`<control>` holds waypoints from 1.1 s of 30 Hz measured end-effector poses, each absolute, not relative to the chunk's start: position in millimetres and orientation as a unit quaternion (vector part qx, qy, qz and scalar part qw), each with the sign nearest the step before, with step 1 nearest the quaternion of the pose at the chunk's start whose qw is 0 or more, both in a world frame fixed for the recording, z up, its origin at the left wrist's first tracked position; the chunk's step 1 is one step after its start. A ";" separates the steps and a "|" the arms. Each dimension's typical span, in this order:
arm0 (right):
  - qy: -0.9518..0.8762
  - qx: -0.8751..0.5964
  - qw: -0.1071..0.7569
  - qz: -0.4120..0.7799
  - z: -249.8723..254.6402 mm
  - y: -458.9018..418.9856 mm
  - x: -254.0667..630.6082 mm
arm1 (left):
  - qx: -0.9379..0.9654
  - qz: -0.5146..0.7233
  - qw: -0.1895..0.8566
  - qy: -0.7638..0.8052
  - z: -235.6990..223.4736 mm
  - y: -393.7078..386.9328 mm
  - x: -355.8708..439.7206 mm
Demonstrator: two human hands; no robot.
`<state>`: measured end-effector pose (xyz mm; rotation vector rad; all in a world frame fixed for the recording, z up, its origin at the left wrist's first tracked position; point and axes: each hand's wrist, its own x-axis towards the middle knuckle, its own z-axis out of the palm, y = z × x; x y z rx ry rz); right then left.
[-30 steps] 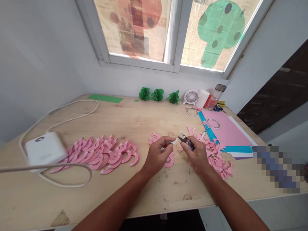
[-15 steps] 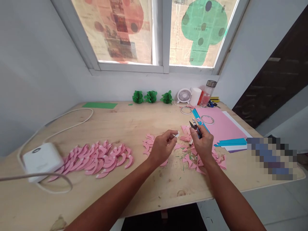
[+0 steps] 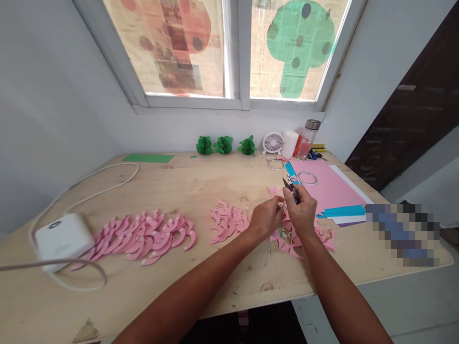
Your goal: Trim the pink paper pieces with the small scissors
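Observation:
My right hand point(image 3: 301, 210) is closed around small scissors point(image 3: 291, 190) that look like thread snips, with dark blades pointing up and away. Close beside it, my left hand point(image 3: 267, 217) has its fingertips pinched on a small white piece point(image 3: 284, 206), mostly hidden by the fingers. Both hands hover over a heap of pink paper scraps point(image 3: 296, 248). Left of my left hand lies a loose cluster of curved pink paper pieces point(image 3: 227, 220). Farther left, a larger pile of pink paper arcs point(image 3: 154, 234) carries white patches at some ends.
A white power bank point(image 3: 64, 236) with a looping cable sits at left. Green paper balls point(image 3: 224, 145), a small fan point(image 3: 273, 142) and a glass bottle point(image 3: 305, 143) line the wall. Tape rings point(image 3: 307, 178) and pink sheets point(image 3: 333, 191) lie at right.
My left hand has moved right with the white piece, from over the curved pieces to beside my right hand. The snips have moved away from that piece. The view has turned right.

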<state>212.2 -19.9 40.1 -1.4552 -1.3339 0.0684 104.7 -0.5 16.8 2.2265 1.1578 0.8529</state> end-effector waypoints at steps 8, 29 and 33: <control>-0.619 -0.625 0.476 0.010 36.0 -18.3 208.4 | 0.764 0.407 0.285 0.412 23.6 -16.1 62.0; -0.794 -0.557 0.237 -0.054 14.5 -23.3 174.2 | 0.751 0.520 0.112 0.392 17.5 -11.0 2.5; -0.799 -0.550 0.234 -0.066 14.7 -25.3 171.1 | 0.769 0.501 0.083 0.388 17.3 -12.1 3.6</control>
